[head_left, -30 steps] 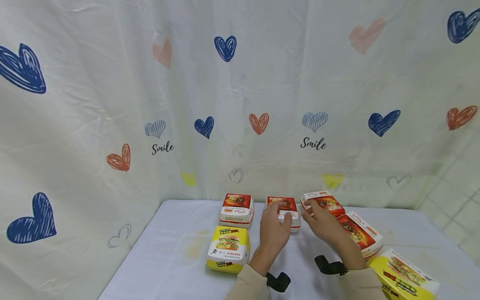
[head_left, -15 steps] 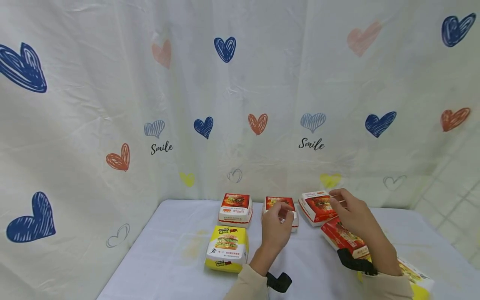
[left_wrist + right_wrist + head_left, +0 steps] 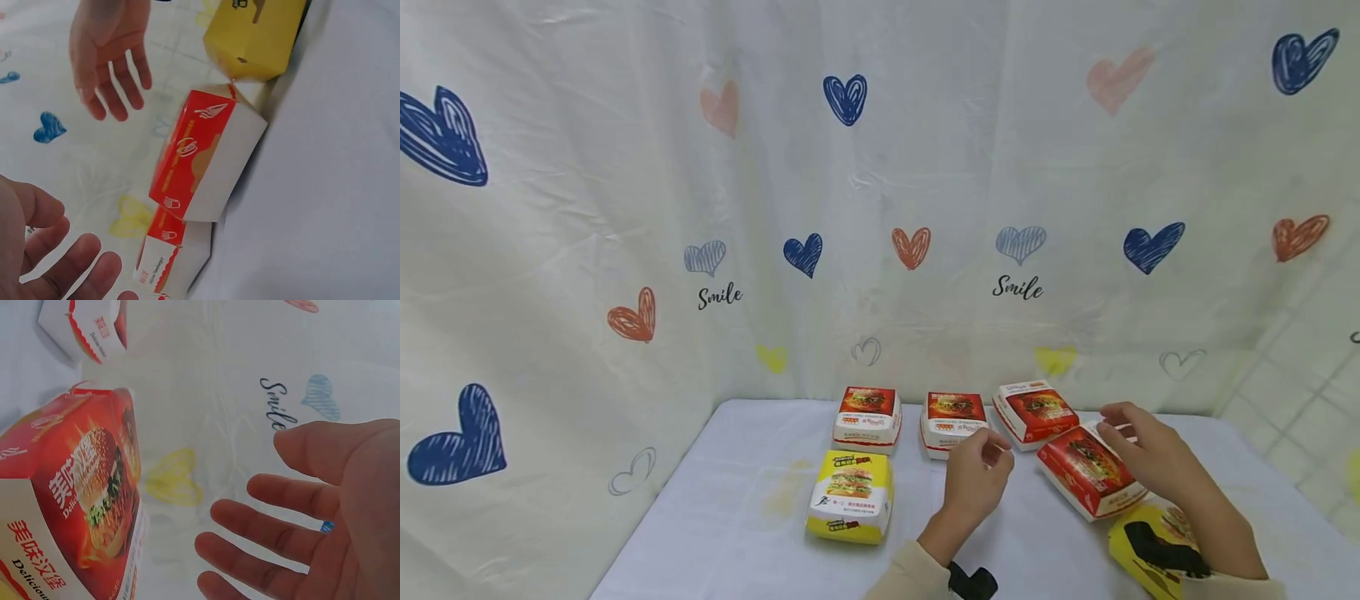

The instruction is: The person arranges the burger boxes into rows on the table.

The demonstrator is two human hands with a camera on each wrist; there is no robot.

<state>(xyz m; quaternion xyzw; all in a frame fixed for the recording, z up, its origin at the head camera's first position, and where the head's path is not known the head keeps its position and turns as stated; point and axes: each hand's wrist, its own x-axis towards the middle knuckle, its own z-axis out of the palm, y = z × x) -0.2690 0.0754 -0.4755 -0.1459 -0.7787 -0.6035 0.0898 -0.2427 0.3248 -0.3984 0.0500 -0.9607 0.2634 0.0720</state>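
Note:
My left hand (image 3: 977, 475) hovers in front of the middle red-and-white burger box (image 3: 953, 417), its fingers loosely curled with nothing in them. At the right, my right hand (image 3: 1153, 454) is spread beside the front right red burger box (image 3: 1086, 467); whether it touches the box I cannot tell. Its fingers (image 3: 269, 547) are apart and hold nothing in the right wrist view. That box lies askew, against or just in front of another red burger box (image 3: 1037, 414). A yellow burger box (image 3: 1131, 546) sits below my right forearm, partly hidden by the wrist strap.
Another red burger box (image 3: 867, 417) stands at the back left, with a yellow burger box (image 3: 850, 496) in front of it. A white cloth covers the table (image 3: 722, 500). The heart-patterned curtain (image 3: 775, 167) hangs directly behind the table's back edge.
My right hand has moved right, away from the back right red box. The front right red box and right yellow box now lie further left. My left hand has drawn slightly right and nearer.

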